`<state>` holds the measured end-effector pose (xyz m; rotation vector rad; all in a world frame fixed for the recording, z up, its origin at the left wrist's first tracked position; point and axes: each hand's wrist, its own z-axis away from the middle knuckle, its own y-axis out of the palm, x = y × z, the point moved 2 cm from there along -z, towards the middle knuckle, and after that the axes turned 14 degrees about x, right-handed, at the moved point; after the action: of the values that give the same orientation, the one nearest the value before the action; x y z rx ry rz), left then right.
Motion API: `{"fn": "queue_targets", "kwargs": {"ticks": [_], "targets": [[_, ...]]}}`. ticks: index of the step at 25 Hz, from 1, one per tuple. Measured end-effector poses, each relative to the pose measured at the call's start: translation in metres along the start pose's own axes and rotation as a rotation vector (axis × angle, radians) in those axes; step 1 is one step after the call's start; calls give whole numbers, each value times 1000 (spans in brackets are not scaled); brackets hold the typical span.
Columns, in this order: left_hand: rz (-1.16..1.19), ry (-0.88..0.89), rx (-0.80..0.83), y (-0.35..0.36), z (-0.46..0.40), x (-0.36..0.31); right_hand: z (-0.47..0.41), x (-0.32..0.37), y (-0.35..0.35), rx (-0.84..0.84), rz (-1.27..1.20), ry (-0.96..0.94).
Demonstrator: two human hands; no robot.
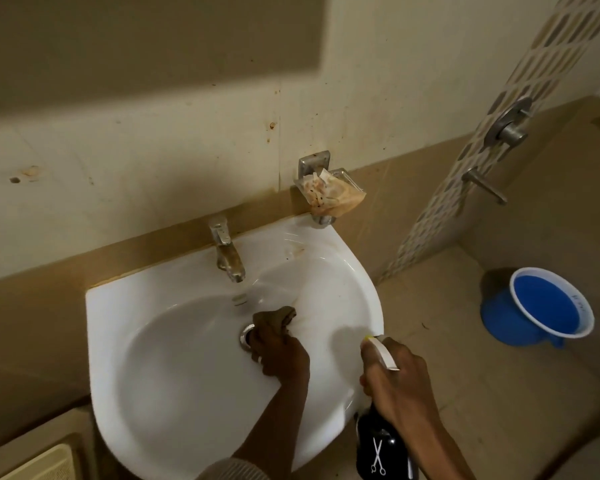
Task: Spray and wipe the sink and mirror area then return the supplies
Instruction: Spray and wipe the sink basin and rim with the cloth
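Observation:
A white wall-mounted sink (174, 368) fills the lower middle of the head view, with a stained metal tap (227, 254) at its back. My left hand (279, 355) is inside the basin beside the drain (246, 337), shut on a brownish cloth (281, 315) pressed to the bowl. My right hand (399, 382) hovers over the sink's right rim, shut on a black spray bottle (381, 448) with a white nozzle pointing into the basin. No mirror is in view.
A metal soap dish (329, 188) holding a stained wrapper hangs on the wall above the sink's right corner. On the floor to the right stands a blue bucket (541, 306). Shower valve handles (506, 129) project from the patterned tile strip.

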<state>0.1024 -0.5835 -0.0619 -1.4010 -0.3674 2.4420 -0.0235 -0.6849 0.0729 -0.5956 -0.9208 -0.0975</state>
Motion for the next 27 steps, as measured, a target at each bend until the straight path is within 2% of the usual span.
{"fn": "queue_targets", "kwargs": {"ticks": [4,10,14,16,18,20,22,23,25,27], "targets": [[55,-68,35,23,-10,-20,2,0,-13,-43,-27,-26],[326,5,214,83,3,-69,6,4,-41,-119,-25,-105],[680,100,361,96,20,-92,9,14,-64,-199,-54,-127],[607,213,412,94,34,-96,11,18,-75,-224,-114,-103],[405,357,504,90,47,-98,13,22,-80,-226,-140,-100],[114,558,759,93,65,-105,16,24,-85,-242,-133,-112],[-89,640,942,90,82,-110,18,24,-91,-248,-112,-115],[-63,587,978,82,83,-113,19,24,-94,-245,-118,-111],[160,365,949,58,68,-114,19,24,-100,-259,-160,-116],[320,281,746,26,34,-103,17,23,-101,-282,-188,-145]]}}
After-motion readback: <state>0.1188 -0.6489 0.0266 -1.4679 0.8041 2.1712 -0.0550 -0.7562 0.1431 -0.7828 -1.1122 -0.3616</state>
